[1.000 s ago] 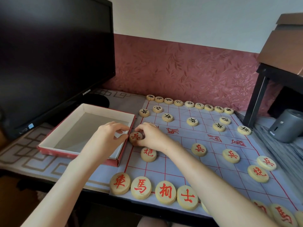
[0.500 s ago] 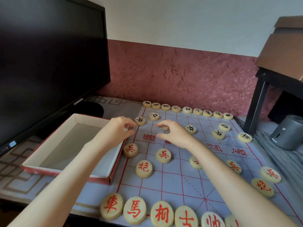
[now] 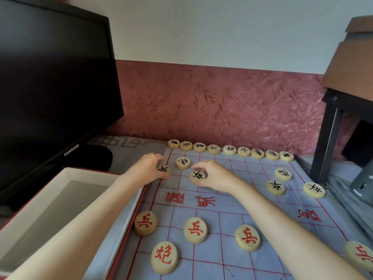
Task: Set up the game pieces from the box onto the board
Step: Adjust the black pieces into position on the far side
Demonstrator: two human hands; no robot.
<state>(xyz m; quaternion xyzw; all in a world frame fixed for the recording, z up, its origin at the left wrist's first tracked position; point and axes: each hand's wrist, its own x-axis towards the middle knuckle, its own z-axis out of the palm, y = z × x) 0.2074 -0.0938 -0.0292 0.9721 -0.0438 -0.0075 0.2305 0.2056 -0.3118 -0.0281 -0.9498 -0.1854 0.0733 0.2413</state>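
A blue cloth board (image 3: 226,207) with red lines lies on the table. Round wooden pieces with black characters line its far edge (image 3: 230,150); red-marked pieces (image 3: 195,229) stand in the near rows. My left hand (image 3: 146,169) pinches a black soldier piece (image 3: 163,170) at the board's left edge. My right hand (image 3: 214,175) pinches another black soldier piece (image 3: 197,176) one column to the right. A black cannon piece (image 3: 183,163) sits between and just beyond them. The open box (image 3: 66,201) at left looks empty.
A black monitor (image 3: 54,93) stands at the left behind the box. A dark table leg (image 3: 327,142) and a grey device (image 3: 363,184) stand at the right edge of the board. A red-patterned wall runs behind.
Both hands moved away from the red soldier row to the far side of the board and now each grip a black soldier piece. The view tilted up and forward.
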